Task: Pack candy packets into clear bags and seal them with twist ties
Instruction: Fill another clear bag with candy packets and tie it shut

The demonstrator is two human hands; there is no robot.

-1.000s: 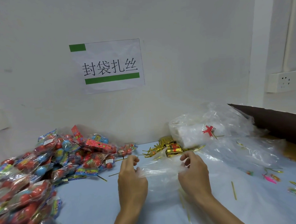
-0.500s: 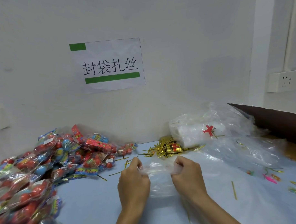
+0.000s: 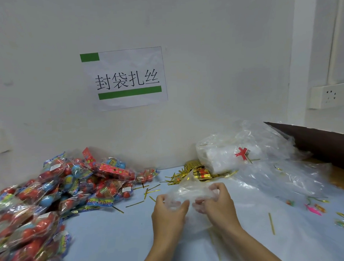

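A: Where is the clear bag right now?

B: Just above the tabletop, near the middle, stretched between both hands; the left hand pinches one side of its crumpled mouth with curled fingers, and the right hand pinches the other side the same way; it looks empty so far.

A: How would you expect it to handle?

B: Very light, thin and limp; the film looks slippery and likely to cling to itself, so I'd judge the mouth must be rubbed apart at the rim, one layer per hand; gripping lower down would only bunch it.

A: And the candy packets?

B: Heaped on the left of the tabletop, well apart from the hands; crinkly wrappers over round sweets, light but bulky, best taken by the body of the packet; a sharp corner might snag the film.

A: Twist ties?

B: A gold bundle lies just beyond the bag, by the wall, with loose strands scattered around; stiff, thin wire, easiest pinched near one end; a stack of spare bags sits to the right.
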